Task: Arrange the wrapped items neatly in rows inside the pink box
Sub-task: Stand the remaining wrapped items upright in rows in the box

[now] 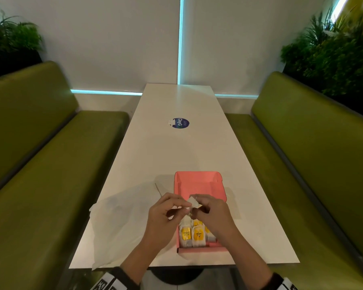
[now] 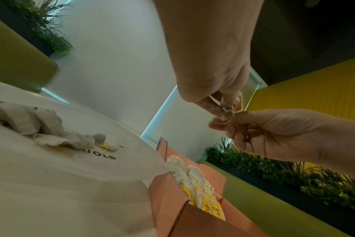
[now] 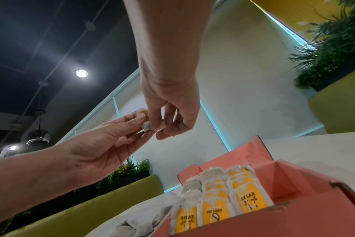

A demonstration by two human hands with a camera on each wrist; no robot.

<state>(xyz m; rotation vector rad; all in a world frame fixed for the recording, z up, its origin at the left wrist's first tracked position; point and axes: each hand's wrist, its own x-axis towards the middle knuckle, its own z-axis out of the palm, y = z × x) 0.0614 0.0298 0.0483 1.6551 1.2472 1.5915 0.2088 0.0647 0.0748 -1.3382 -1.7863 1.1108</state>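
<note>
The pink box [image 1: 199, 185] lies open on the white table near its front edge, lid flap folded away from me. Several wrapped tea bags [image 3: 213, 203] with yellow labels stand in rows at its near end. Above the box both hands hold one more wrapped tea bag [image 1: 194, 204] between them. My left hand [image 1: 182, 206] pinches it from the left, and my right hand [image 1: 199, 203] pinches it from the right. A thin thread hangs below it. The same tea bag [image 2: 226, 109] shows crumpled between the fingertips in the left wrist view.
A clear plastic bag [image 1: 117, 222] lies left of the box with several loose tea bags [image 2: 51, 136] inside. A thin stick [image 1: 158, 189] rests beyond it. A round blue sticker [image 1: 180, 123] sits mid-table. Green benches [image 1: 40, 164] flank both sides.
</note>
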